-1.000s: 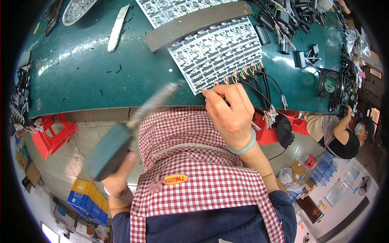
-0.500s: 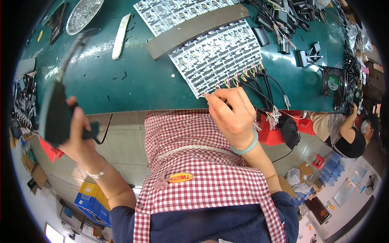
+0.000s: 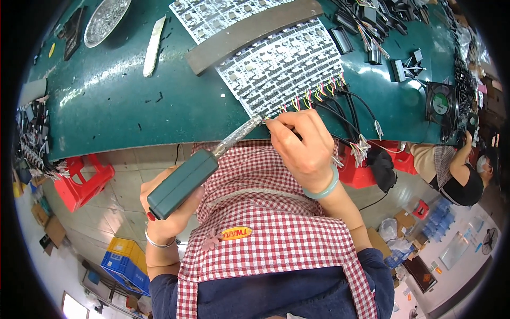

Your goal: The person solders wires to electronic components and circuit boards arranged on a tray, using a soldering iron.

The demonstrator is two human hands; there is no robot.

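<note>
My left hand (image 3: 166,224) is wrapped round a dark green soldering gun (image 3: 183,182). Its silvery tip reaches up and right to the near corner of a white-and-black circuit board panel (image 3: 281,72), close to my right fingertips. My right hand (image 3: 307,151) is closed in a pinch at that same corner; the fingers hide most of what they grip, apparently a thin wire end. Along the board's near edge, yellow, pink and other coloured wires (image 3: 320,93) are attached, with black cables (image 3: 345,119) running from them beneath and beside my right hand.
A dark curved bar (image 3: 255,36) lies across the panel. Loose black casings (image 3: 366,26) and cables pile up far right, near a small fan (image 3: 441,102). A metal dish (image 3: 106,22) and pale stick (image 3: 154,47) lie left. A co-worker (image 3: 457,175) sits at right.
The left hand has swung the soldering gun from the far left in toward the board's corner, bringing its tip beside my right fingers. My right hand has stayed nearly in place.
</note>
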